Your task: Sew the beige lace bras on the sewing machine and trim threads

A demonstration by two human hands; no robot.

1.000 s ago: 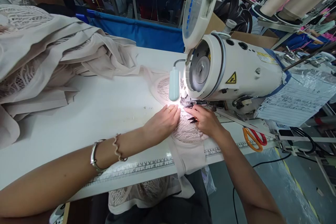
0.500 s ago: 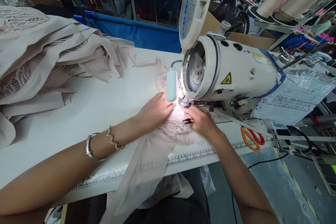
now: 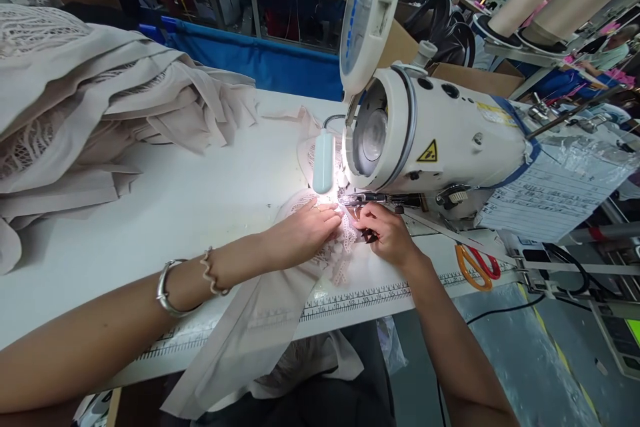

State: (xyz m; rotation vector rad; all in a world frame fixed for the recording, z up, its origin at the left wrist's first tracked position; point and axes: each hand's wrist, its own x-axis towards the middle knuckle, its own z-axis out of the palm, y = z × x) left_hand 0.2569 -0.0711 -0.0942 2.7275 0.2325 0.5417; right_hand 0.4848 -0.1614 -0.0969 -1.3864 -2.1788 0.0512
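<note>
My left hand (image 3: 306, 233) lies flat on a pale pink lace piece (image 3: 345, 247), fingers stretched toward the lit needle area of the white sewing machine (image 3: 450, 127). From the lace a sheer fabric panel (image 3: 250, 340) hangs over the table's front edge toward my lap. My right hand (image 3: 387, 233) is closed just right of the lace, in front of the presser area. Small dark-bladed thread snips (image 3: 369, 235) stick out from its curled fingers. Thumb and forefinger are at the lace edge; whether they pinch it is hard to see. A small pale-green lamp (image 3: 324, 163) partly hides the needle.
A heap of beige lace garments (image 3: 100, 100) covers the table's left side. Orange-handled scissors (image 3: 473, 268) and red-handled scissors (image 3: 487, 261) lie at the right. A measuring tape strip (image 3: 360, 300) runs along the front edge. A paper sheet (image 3: 530, 200) hangs on the machine.
My left hand has shifted slightly toward me, and the lace under it has turned and bunched. My right fingers have curled in at the lace edge. The disc in the machine's head now looks smeared.
</note>
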